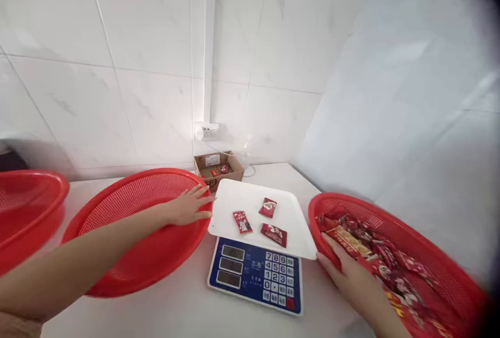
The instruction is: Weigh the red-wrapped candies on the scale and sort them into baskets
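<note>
My left hand (190,207) lies over the right rim of a shallow red plastic basket (136,260), its fingers spread toward the left edge of a white weighing tray (234,192). Nothing is held in it. On the tray are three small wrapped snacks: a red-and-white packet (242,222), a dark red packet (267,207) and a longer dark red packet (274,235). My right hand (349,275) rests at the near rim of another red basket (406,218) full of red packets, fingers stretched and apart, by the tray's right corner. The blue scale panel (255,275) sits below.
A third red basket (31,218) stands at the far left. Behind the tray is a small cardboard box (224,175) with a few red packets inside. A wall socket (207,131) with a cable is above it. Tiled wall (156,103) closes off the back of the white table (164,312).
</note>
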Tool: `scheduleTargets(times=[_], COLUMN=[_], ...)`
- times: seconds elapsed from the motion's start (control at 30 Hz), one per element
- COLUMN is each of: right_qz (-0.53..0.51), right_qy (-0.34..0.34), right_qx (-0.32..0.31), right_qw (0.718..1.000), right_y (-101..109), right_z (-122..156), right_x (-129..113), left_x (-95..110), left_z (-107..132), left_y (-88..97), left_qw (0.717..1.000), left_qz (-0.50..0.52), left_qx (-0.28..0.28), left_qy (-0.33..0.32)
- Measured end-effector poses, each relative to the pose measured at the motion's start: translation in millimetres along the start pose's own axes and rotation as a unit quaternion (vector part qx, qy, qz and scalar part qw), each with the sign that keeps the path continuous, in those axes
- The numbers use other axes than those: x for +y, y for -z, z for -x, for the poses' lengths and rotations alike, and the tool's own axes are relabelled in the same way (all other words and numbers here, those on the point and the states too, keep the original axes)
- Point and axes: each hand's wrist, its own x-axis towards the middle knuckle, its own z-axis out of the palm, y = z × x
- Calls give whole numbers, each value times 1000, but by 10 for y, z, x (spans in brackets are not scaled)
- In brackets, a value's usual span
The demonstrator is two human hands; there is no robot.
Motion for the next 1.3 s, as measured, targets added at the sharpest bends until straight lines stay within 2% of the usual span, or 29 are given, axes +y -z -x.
scheduleTargets(times=[0.17, 0.27, 0.37, 0.43, 0.5, 0.67, 0.8, 0.93, 1.07, 1.2, 1.3], right_qz=[-9, -8, -12, -16, -18, -15, -16, -20, -22, -16, -11], right_qy=[23, 23, 22, 19, 12, 2, 8, 15, 20, 18, 14], right_qx=[24, 37, 43, 43, 39, 35, 34, 41, 49, 49, 50], right_qw=[999, 999, 999, 999, 999, 999, 999, 999, 998, 999, 999], right_y=[2, -4, -15, -20, -20, -7, 12, 26, 30, 37, 47], right_z=[6, 8, -2, -9, -11, 14, 42, 56, 63, 76, 88], right_x=[6, 7, -5, -16, -23, -28, -43, -70, -89, -104, -119], left_x=[-135, -229, -204, -79, 118, 618, 756, 720, 572, 220, -77], left_z=[-8, -44, -114, -174, -236, -371, -453, -409, -155, 213, 429], left_y=[45, 45, 17, -11, -42, -122, -178, -139, 38, 210, 261], left_qw=[1000, 998, 995, 995, 996, 985, 978, 988, 994, 992, 989], left_qz=[0, -9, -25, -33, -38, -31, -18, -4, 17, 15, -2], left_qx=[18, 46, 79, 88, 77, 0, -18, 16, 78, 125, 119], left_qy=[5, 32, 58, 38, -17, -168, -207, -155, -71, 27, 85])
